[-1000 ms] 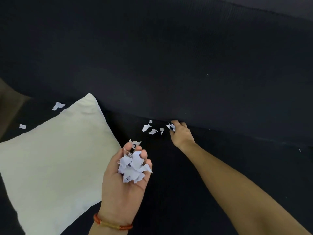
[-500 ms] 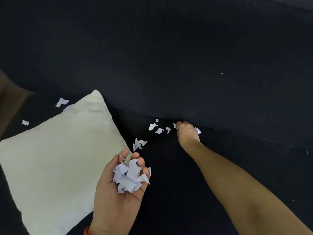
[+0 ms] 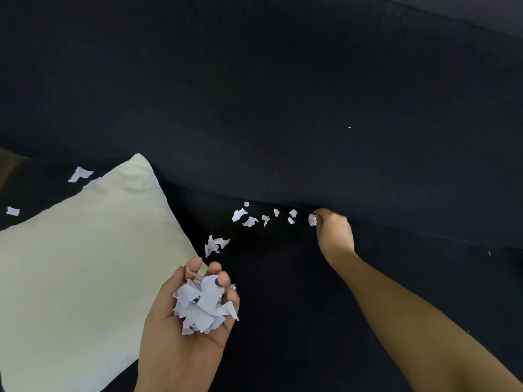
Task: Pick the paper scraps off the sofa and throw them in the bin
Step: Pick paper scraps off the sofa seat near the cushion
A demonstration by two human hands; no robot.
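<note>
My left hand (image 3: 186, 329) is palm up over the seat, cupped around a heap of white paper scraps (image 3: 202, 305). My right hand (image 3: 335, 234) reaches to the crease between seat and backrest of the black sofa (image 3: 283, 108) and pinches one small scrap (image 3: 312, 219) at its fingertips. Several loose scraps (image 3: 249, 217) lie along the crease left of that hand. A larger crumpled scrap (image 3: 215, 244) rests on the seat nearer me. Two more scraps (image 3: 80, 174) (image 3: 13, 211) lie at the far left behind the cushion. No bin is in view.
A cream cushion (image 3: 79, 264) lies on the seat at the left, right beside my left hand. The sofa's backrest rises across the whole upper part of the view. A brown surface (image 3: 8, 165) shows at the left edge.
My right hand has shifted right along the crease, and a scrap now shows at its fingertips. Left hand keeps its heap, nearly still.
</note>
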